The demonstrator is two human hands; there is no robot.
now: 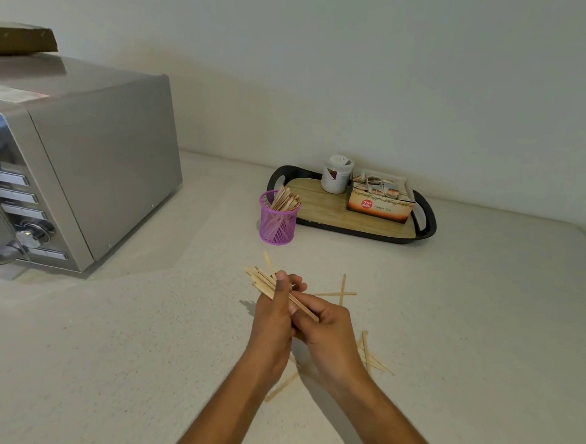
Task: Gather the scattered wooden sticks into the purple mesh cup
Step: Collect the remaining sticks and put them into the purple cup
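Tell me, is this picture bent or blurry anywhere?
Head view: wide-angle bending bows the microwave and counter edge; light is soft, with faint shadows under both hands; the tea box print is mostly too small to read.

The orange tea box point(379, 206) on the tray point(353, 227) reads "Ginger Tea".

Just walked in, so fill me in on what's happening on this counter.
A person is collecting wooden sticks. Both hands, left hand and right hand, hold a bundle of sticks above the counter. The purple mesh cup already holds many sticks. Loose sticks lie on the counter around the hands.
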